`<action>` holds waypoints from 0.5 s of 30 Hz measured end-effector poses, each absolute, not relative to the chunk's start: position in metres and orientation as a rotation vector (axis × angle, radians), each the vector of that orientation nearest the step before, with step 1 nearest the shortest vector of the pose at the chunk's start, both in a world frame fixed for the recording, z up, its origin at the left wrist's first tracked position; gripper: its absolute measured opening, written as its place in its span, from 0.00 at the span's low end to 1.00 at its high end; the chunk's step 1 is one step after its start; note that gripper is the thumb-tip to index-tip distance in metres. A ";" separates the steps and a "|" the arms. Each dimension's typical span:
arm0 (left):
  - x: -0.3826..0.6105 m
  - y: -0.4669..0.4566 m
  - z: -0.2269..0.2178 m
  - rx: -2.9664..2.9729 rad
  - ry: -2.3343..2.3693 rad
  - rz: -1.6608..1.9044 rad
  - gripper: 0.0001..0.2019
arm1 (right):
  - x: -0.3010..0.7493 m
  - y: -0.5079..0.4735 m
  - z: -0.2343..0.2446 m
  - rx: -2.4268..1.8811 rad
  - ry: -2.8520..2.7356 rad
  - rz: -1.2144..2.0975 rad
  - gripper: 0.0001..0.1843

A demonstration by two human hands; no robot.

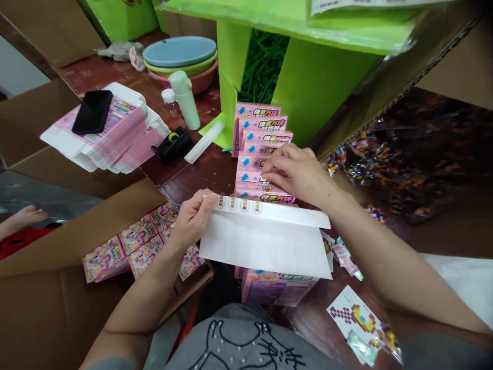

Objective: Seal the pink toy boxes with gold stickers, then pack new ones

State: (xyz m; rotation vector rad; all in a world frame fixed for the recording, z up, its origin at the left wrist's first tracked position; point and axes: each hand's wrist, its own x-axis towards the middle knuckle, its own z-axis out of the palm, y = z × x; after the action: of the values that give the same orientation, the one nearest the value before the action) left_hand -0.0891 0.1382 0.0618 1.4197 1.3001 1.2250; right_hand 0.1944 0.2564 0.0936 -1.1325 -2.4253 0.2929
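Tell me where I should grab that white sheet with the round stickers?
Probably pinch the white sheet by its right edge, coming from the right. It looks thin and flat, that edge is free, the left hand holds the upper-left corner, and the round stickers sit along the top toward the left, so you shouldn't touch them.

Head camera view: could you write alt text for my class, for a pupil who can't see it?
A person's left hand holds a white sheet with round labels near its far edge, while the right hand is over a row of pink boxes. To the left, a black phone lies on stacked pink-and-white cartons, near a pale green bottle.
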 end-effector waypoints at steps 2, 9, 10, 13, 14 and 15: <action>-0.088 0.143 0.064 1.450 1.323 1.215 0.24 | 0.199 0.256 0.101 -1.136 -2.489 0.306 0.11; -0.084 0.160 0.069 1.585 1.328 1.229 0.25 | 0.201 0.232 0.149 -0.909 -2.490 0.762 0.17; -0.084 0.162 0.068 1.583 1.337 1.226 0.25 | 0.200 0.229 0.153 -0.884 -2.477 0.801 0.17; -0.084 0.167 0.066 1.540 1.379 1.222 0.25 | 0.198 0.229 0.153 -0.871 -2.354 0.925 0.18; -0.084 0.168 0.066 1.527 1.382 1.221 0.25 | 0.198 0.231 0.151 -0.889 -2.300 0.940 0.17; -0.084 0.169 0.066 1.521 1.380 1.220 0.25 | 0.197 0.233 0.148 -0.909 -2.263 0.944 0.17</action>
State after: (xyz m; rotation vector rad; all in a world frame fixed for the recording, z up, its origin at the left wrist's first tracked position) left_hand -0.0843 0.1686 0.0659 1.5207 1.3796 1.2201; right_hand 0.1972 0.2332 0.1482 -0.9089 -2.2627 0.9440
